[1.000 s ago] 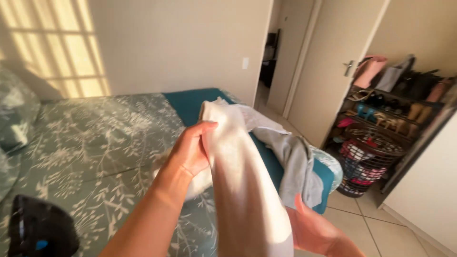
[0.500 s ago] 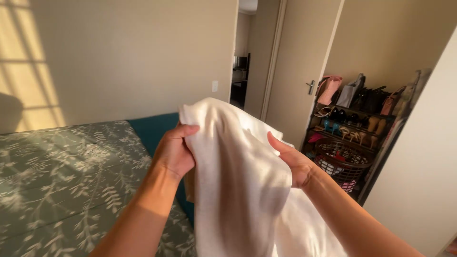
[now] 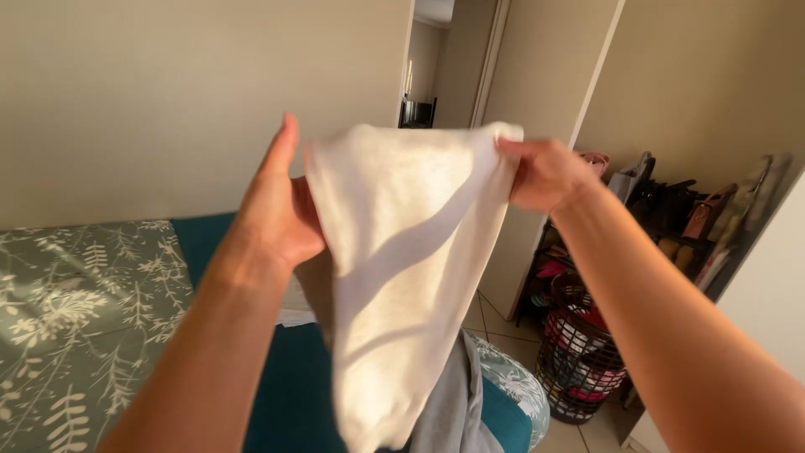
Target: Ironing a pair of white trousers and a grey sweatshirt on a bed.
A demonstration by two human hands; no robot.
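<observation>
You hold a white cloth garment (image 3: 402, 268) up in front of you, stretched by its top edge between both hands and hanging down over the foot of the bed (image 3: 92, 319). Your left hand (image 3: 277, 210) grips one corner, fingers (image 3: 285, 143) straight and pressed together behind the fabric. Your right hand (image 3: 545, 172) pinches the other corner. A grey garment (image 3: 453, 403) lies below on the bed's teal cover; a wire laundry basket (image 3: 579, 361) stands beside a shoe rack (image 3: 688, 226).
</observation>
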